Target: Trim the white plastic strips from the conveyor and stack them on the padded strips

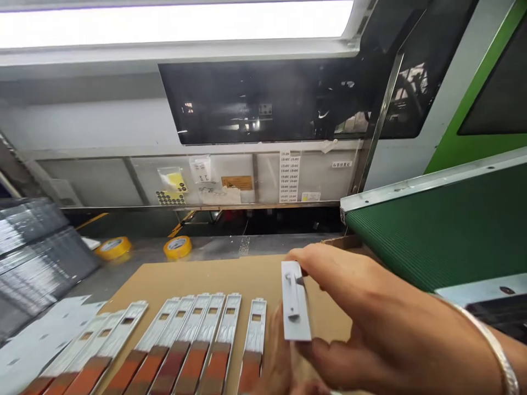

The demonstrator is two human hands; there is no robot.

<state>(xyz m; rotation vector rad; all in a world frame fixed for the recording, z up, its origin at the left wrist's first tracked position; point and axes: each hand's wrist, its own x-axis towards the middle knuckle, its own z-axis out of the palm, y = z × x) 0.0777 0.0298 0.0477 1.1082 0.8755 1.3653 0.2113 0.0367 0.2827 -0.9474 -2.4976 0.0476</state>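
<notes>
My right hand (366,318) is closed on a light grey rectangular plastic part (297,310), gripping it between the index finger at its top and the thumb at its bottom. A raised rib and a small hole show on the face turned towards me. Behind the part's lower left edge is my left hand (276,356), mostly hidden and blurred, so its grip cannot be made out. Left of the hands, several long silver-grey strips (208,323) with square openings and orange-brown lower ends lie in a row on a brown cardboard sheet (173,277).
Two yellow tape rolls (178,248) (115,248) sit behind the cardboard. White flat sheets (37,334) and dark plastic-wrapped stacks (41,241) are at the left. A green conveyor belt (444,225) runs along the right. A lamp (177,22) hangs overhead.
</notes>
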